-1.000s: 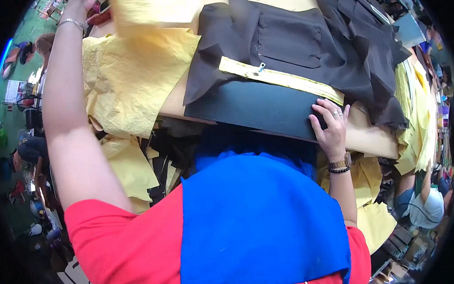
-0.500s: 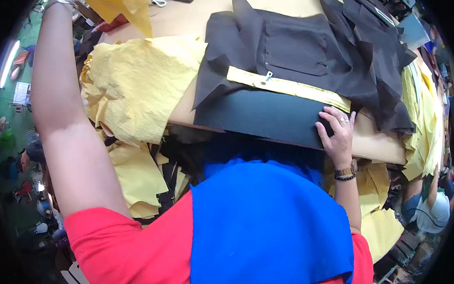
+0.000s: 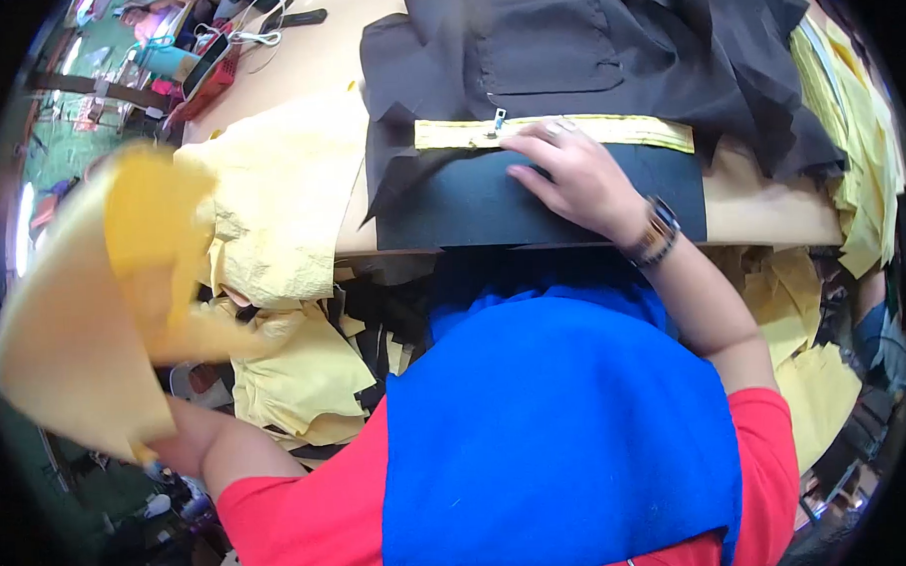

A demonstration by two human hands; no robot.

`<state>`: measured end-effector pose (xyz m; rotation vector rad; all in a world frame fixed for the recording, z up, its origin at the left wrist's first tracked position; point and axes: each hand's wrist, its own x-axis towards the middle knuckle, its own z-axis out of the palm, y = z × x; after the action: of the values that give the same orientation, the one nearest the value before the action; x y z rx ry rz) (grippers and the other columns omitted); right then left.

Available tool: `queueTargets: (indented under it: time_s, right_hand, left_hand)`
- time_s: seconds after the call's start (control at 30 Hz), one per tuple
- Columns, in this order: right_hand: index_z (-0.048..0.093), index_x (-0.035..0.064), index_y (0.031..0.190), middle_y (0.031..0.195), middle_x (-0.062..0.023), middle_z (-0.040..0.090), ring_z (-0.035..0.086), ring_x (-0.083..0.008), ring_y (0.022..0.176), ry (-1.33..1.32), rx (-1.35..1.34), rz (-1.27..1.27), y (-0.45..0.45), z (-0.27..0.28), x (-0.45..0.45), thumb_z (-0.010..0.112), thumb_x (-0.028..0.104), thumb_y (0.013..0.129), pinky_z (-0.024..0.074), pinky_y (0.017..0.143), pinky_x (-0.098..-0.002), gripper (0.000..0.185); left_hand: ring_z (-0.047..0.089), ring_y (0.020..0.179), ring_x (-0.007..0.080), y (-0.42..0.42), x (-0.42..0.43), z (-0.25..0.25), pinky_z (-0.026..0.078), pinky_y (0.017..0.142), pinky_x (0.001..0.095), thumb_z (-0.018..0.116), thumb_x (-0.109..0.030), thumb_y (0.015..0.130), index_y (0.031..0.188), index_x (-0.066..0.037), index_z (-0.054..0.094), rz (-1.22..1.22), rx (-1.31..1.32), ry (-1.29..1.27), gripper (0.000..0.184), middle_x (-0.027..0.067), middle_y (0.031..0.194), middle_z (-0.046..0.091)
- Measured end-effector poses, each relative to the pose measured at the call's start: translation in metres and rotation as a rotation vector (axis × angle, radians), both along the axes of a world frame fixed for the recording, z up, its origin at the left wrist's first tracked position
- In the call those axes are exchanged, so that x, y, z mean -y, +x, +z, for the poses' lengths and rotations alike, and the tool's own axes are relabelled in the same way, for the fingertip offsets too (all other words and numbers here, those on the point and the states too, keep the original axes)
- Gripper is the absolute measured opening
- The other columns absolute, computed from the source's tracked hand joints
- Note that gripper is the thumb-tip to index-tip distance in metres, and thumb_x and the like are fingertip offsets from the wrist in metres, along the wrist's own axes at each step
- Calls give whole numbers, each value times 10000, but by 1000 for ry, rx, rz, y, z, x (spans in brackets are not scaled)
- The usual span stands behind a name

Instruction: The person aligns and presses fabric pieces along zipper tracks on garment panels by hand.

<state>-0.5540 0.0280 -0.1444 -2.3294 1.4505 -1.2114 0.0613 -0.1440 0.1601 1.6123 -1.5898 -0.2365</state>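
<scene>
Yellow fabric pieces [image 3: 66,336] hang in the air at the left, blurred by motion. My left arm [image 3: 199,437] reaches up behind them, and my left hand, hidden by the cloth, carries them. My right hand [image 3: 579,174] lies palm down on a black board [image 3: 440,209], thumb apart and fingertips on a narrow yellow strip [image 3: 637,130]. A small metal zipper pull [image 3: 499,120] stands on the strip just beyond my fingertips. Behind the strip, dark brown fabric [image 3: 665,66] with a stitched pocket outline [image 3: 549,45] is spread on the table.
Crumpled yellow fabric [image 3: 285,179] drapes over the table's left edge, with more yellow pieces [image 3: 297,378] below. A red basket [image 3: 212,87], white cable [image 3: 264,25] and black tool [image 3: 299,19] sit at the back left. Yellow cloth [image 3: 857,149] hangs at the right.
My left arm has drawn back from the far table edge, bringing yellow fabric toward me. My right hand has slid left along the strip, close to the zipper pull.
</scene>
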Motion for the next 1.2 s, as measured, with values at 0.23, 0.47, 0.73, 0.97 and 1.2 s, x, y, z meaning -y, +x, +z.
queueTargets:
  time_s: [0.23,0.47,0.73,0.97,1.2]
  right_hand:
    - [693,42,1064,974,-123,649,643,-335,937,111,3,19,31,-19,43,686,133,931,534,841,-431,161]
    - [685,63,1002,1022,-108,655,651,-308,952,11,-239,-4,35,-22,34,601,84,912,554,834,-416,125]
    - [618,42,1253,1184,-193,679,676,-330,1084,340,95,39,40,32,-21,671,366,981,544,916,-418,426]
    - [694,20,1122,884,-154,745,721,-339,803,365,118,79,29,41,-13,715,240,887,577,764,-399,322]
    - [692,24,1004,872,-134,701,696,-271,823,358,13,65,-40,88,-7,708,161,917,552,758,-372,163]
  left_hand:
    - [626,753,180,-58,-102,-56,492,708,302,596,-31,984,1124,-68,704,-62,52,287,181,48,879,674]
    - [613,739,173,-240,-136,-133,474,694,292,597,-21,981,1136,-76,707,-521,272,488,198,37,868,666]
    - [698,822,342,-351,-141,-216,546,718,422,644,-171,953,993,-65,699,-915,422,328,126,144,874,703]
    - [692,691,329,-381,-120,-225,529,630,413,691,-243,943,888,-36,689,-867,376,252,214,156,760,698]
    - [503,733,1,-363,-105,-240,409,607,227,644,-162,1027,938,18,688,-910,143,670,206,-71,752,576]
